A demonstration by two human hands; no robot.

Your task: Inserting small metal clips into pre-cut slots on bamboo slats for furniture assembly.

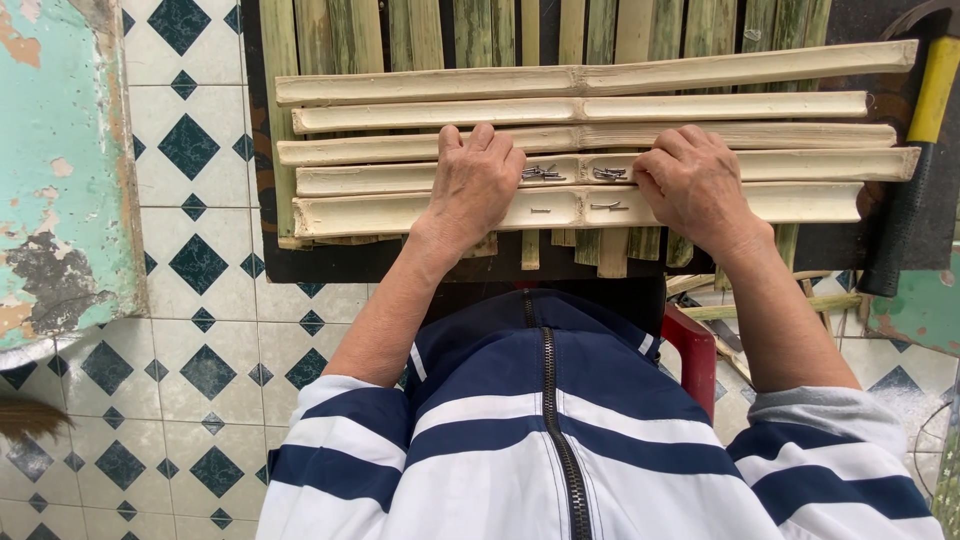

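Observation:
Several pale split bamboo slats (420, 114) lie side by side, crosswise over upright green bamboo strips (340, 35). My left hand (473, 185) rests flat on the two nearest slats, fingers spread and pointing away. My right hand (690, 183) presses on the same slats to the right, fingers curled toward the middle. Between the hands, small heaps of dark nails (541, 173) and more nails (609, 174) lie in the hollow of one slat. Single nails (605, 206) lie in the nearest slat (350, 213). Neither hand grips anything.
A hammer with a yellow handle (937, 90) and black grip lies at the right. A red stool edge (694, 347) shows beside my striped jacket. Tiled floor (200, 330) with dark diamonds spreads left; a peeling teal wall (55, 150) stands far left. Bamboo offcuts (760, 305) lie lower right.

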